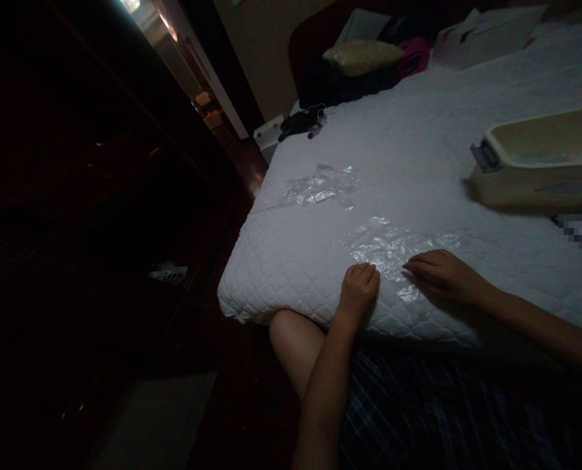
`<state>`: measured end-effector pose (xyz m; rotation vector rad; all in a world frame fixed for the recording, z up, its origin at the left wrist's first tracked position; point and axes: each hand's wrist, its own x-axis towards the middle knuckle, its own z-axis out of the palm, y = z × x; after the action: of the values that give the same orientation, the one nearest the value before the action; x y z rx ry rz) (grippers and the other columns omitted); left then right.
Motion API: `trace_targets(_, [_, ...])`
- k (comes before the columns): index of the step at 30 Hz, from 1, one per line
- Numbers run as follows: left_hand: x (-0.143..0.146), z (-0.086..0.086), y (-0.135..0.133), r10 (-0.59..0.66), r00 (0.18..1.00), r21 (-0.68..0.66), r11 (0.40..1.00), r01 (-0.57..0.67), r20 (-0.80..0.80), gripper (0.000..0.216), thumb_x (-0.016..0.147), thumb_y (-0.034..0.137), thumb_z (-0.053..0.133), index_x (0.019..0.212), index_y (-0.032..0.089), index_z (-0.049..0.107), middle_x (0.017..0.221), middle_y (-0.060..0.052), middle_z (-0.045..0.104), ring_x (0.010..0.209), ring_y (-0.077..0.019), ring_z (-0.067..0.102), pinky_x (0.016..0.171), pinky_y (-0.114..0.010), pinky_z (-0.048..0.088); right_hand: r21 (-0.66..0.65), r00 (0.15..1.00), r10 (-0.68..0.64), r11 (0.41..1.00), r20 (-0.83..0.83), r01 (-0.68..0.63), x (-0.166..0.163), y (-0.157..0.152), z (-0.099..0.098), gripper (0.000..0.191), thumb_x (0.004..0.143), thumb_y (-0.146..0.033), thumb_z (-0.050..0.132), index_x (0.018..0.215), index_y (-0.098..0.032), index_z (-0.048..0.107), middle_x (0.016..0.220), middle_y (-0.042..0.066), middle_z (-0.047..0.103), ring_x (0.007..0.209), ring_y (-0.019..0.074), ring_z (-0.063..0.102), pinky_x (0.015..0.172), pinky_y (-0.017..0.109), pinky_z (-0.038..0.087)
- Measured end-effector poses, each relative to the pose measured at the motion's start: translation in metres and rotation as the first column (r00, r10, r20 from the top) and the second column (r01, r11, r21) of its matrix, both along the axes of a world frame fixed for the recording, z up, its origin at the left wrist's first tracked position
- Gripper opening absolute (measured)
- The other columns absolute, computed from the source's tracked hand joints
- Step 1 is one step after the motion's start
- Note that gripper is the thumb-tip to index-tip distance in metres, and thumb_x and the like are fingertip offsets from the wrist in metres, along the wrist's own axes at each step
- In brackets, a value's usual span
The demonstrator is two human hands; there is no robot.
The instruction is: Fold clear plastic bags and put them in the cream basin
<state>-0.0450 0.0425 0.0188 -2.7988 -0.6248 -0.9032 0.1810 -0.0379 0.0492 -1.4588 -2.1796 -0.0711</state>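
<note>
A clear plastic bag (386,248) lies flat on the white quilted mattress (418,150) near its front edge. My left hand (359,290) rests curled on the bag's near left corner, fingers bent under. My right hand (442,274) lies on the bag's right side with its fingers stretched flat and pressed on the plastic. A second crumpled clear plastic bag (320,186) sits farther back on the mattress, apart from both hands.
A beige plastic basket (540,163) stands on the mattress at the right. Dark clothes and small items (303,121) lie at the far corner, with a pillow (362,55) and a white box (486,36) behind. Dark furniture fills the left.
</note>
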Motion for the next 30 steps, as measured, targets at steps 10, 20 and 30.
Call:
trace_targets(10, [0.006,-0.005,-0.001,0.002,0.997,-0.046,0.999,-0.006,-0.072,0.015,0.092,0.015,0.052,0.099,0.011,0.065,0.104,-0.012,0.07,0.105,-0.02,0.064,0.091,-0.037,0.054,-0.01,0.994,0.083,0.997,0.078,-0.082,-0.003,-0.011,-0.015,0.03,0.087,-0.019,0.049,0.113,-0.021,0.064,0.106,0.009,0.069,0.093,0.0227,0.062,0.078,0.038,0.046])
trace_targets(20, [0.006,-0.01,-0.002,-0.027,0.999,-0.024,0.999,0.026,-0.035,0.02,0.094,0.017,0.048,0.106,0.01,0.062,0.107,-0.01,0.07,0.106,-0.0195,0.064,0.092,-0.036,0.055,0.183,1.0,-0.019,0.983,-0.004,0.02,-0.012,-0.016,-0.028,0.037,0.081,-0.023,0.061,0.118,-0.019,0.058,0.102,0.01,0.07,0.093,0.0234,0.064,0.092,0.045,0.041])
trace_targets(30, [0.01,-0.001,-0.003,-0.023,0.998,-0.049,0.999,0.02,-0.055,0.019,0.094,0.014,0.047,0.103,0.012,0.063,0.104,-0.009,0.07,0.106,-0.0176,0.065,0.093,-0.035,0.055,0.098,0.991,0.094,0.99,0.096,-0.104,-0.009,-0.03,-0.015,0.035,0.082,-0.021,0.055,0.116,-0.024,0.058,0.103,0.009,0.071,0.094,0.0251,0.066,0.097,0.05,0.037])
